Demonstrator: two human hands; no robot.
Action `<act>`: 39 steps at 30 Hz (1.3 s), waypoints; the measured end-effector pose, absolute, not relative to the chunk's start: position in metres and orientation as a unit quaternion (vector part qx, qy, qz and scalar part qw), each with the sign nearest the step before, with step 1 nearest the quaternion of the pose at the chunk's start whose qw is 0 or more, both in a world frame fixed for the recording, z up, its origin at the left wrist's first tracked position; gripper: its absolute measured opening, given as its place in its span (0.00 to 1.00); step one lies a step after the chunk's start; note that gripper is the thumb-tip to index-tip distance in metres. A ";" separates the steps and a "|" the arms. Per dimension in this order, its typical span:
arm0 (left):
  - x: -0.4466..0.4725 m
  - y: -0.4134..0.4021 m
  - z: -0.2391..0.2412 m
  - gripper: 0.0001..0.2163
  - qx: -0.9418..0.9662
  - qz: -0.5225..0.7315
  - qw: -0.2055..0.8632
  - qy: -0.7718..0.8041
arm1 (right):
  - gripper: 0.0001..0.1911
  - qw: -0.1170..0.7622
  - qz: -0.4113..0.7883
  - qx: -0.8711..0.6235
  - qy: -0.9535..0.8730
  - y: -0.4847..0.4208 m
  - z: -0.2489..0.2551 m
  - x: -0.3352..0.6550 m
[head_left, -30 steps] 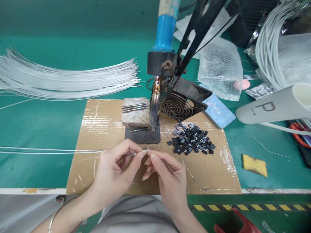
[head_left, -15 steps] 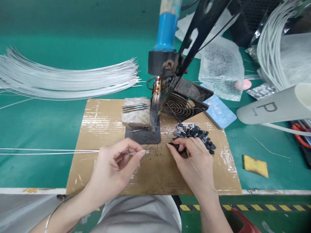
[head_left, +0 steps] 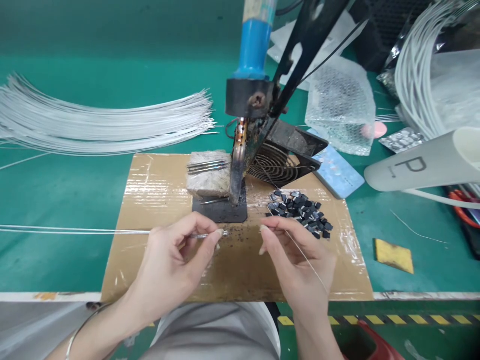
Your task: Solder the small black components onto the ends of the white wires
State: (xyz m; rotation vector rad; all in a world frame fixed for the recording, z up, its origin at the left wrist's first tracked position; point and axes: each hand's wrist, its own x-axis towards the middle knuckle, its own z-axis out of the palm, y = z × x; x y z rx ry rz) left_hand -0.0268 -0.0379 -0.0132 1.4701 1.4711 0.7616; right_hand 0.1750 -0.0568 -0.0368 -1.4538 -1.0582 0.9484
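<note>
My left hand (head_left: 174, 262) pinches the stripped ends of thin white wires (head_left: 75, 231) that run off to the left edge; the metal tips stick out past my thumb and forefinger over the taped cardboard mat (head_left: 150, 190). My right hand (head_left: 300, 262) is closed in a pinch just in front of the pile of small black parts (head_left: 300, 211). A thin silvery strand (head_left: 307, 260) lies across its back. Whether a black part sits in the pinch is hidden. The soldering iron stand (head_left: 240, 165) with its blue handle rises behind both hands.
A big bundle of white wires (head_left: 105, 122) lies at the back left. A sponge block with needles (head_left: 209, 175), a black fan (head_left: 279, 162), bubble wrap (head_left: 339, 105), a white tube (head_left: 423, 162), a yellow pad (head_left: 393, 255) and coiled white cable (head_left: 416, 75) surround the mat.
My right hand left my left hand, reached to the pile of black parts, and has now drawn back a little with its fingers pinched. My left hand kept hold of the wires.
</note>
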 end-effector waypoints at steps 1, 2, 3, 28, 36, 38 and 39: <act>-0.027 -0.037 -0.012 0.07 0.593 0.305 0.452 0.593 | 0.05 0.532 0.417 -0.601 -0.426 -0.057 -0.036 0.172; -0.026 -0.036 -0.010 0.07 0.591 0.305 0.457 0.591 | 0.06 0.535 0.439 -0.594 -0.410 -0.058 -0.035 0.168; -0.025 -0.035 -0.009 0.07 0.589 0.305 0.464 0.587 | 0.06 0.538 0.459 -0.586 -0.396 -0.058 -0.035 0.165; -0.019 -0.020 0.010 0.06 0.517 0.322 0.583 0.537 | 0.09 0.540 0.559 -0.508 -0.371 -0.060 -0.039 0.144; -0.018 -0.018 0.009 0.05 0.505 0.329 0.583 0.544 | 0.11 0.530 0.501 -0.529 -0.434 -0.061 -0.038 0.147; -0.016 -0.018 0.007 0.05 0.504 0.331 0.579 0.549 | 0.13 0.523 0.468 -0.539 -0.465 -0.063 -0.039 0.149; -0.015 -0.017 0.006 0.05 0.505 0.333 0.573 0.553 | 0.15 0.520 0.456 -0.545 -0.473 -0.064 -0.039 0.150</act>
